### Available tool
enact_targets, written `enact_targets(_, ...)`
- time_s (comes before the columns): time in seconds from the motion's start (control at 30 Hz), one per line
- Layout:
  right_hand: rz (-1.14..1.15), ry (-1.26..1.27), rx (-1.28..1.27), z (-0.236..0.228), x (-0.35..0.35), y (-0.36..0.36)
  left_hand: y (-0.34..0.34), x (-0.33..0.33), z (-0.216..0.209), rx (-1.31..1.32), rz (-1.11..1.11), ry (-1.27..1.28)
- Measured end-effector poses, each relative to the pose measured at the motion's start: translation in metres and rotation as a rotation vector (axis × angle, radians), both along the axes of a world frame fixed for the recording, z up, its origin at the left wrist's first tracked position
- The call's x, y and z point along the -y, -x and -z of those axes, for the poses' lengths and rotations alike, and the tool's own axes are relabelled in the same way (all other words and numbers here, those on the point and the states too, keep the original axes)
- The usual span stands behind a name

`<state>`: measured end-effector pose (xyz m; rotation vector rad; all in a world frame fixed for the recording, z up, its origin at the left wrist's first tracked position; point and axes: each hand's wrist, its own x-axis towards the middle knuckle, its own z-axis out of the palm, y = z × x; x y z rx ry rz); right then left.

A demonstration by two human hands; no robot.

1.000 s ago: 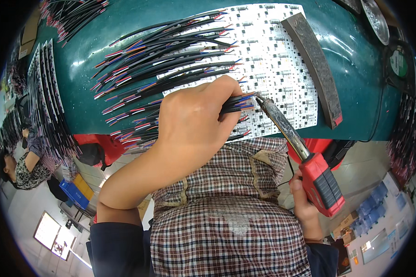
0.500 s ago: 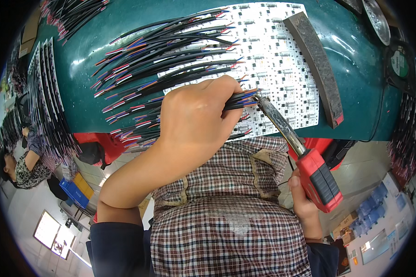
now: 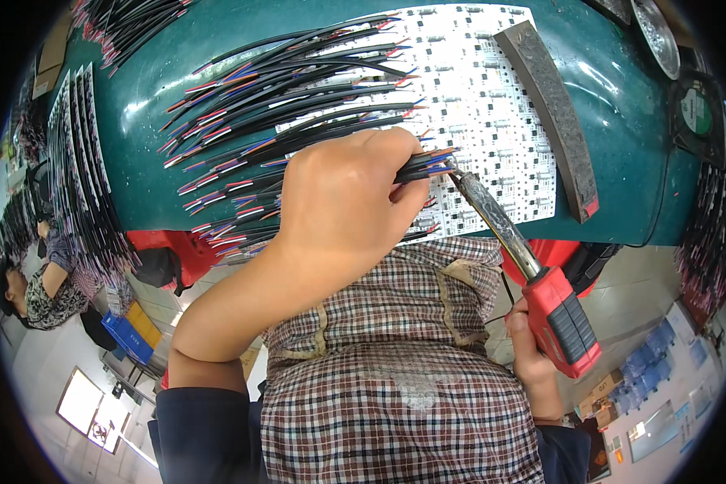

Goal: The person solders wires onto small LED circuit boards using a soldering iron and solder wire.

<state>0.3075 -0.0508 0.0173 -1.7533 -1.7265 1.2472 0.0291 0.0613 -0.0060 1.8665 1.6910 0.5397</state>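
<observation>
My left hand [image 3: 339,189] is closed round a small bundle of black cables [image 3: 423,168], whose stripped ends with blue, red and orange wires poke out to the right. In my right hand [image 3: 531,351] is a soldering iron [image 3: 558,319] with a red and black grip. Its tip [image 3: 453,165] is close by the wire ends; whether they touch I cannot make out. Beneath lies a white circuit board panel [image 3: 492,113] dotted with small dark parts. Rows of black cables [image 3: 298,77] lie across its left part, their coloured ends fanning leftward.
A dark metal bar [image 3: 552,113] rests on the panel's right edge. At the right of the green table [image 3: 141,173] stands a small fan [image 3: 694,109]. More cable bundles [image 3: 125,28] lie at the far left, beside finished-looking strips [image 3: 85,161]. Another person [image 3: 44,282] sits leftward.
The soldering iron has shifted slightly down and right. The wire ends in my left hand have tilted up a little, and the hand itself has barely moved.
</observation>
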Motion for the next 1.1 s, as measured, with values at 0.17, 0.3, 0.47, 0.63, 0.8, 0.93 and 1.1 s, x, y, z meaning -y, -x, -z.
enact_targets(0.17,-0.058,-0.006,0.039,0.002,-0.001,0.000,0.001,-0.004,0.000,0.027,0.005,0.003)
enact_targets(0.3,0.029,0.024,-0.019,0.005,0.002,0.002,-0.001,-0.002,0.001,-0.009,0.002,-0.010)
enact_targets(0.47,-0.042,-0.014,0.006,0.005,0.002,-0.001,-0.002,-0.001,0.002,-0.036,0.015,-0.053)
enact_targets(0.63,0.004,-0.003,0.030,-0.001,0.006,-0.008,-0.002,-0.001,0.003,-0.042,0.020,-0.085)
enact_targets(0.8,0.000,0.006,0.048,0.000,0.005,-0.008,0.000,-0.001,0.001,-0.063,0.049,-0.053)
enact_targets(0.93,0.044,0.012,0.034,0.000,0.004,-0.007,-0.003,-0.003,-0.003,0.170,-0.053,-0.008)
enact_targets(1.1,0.066,0.029,0.005,-0.002,0.002,-0.005,0.005,-0.005,0.003,0.028,0.048,-0.204)
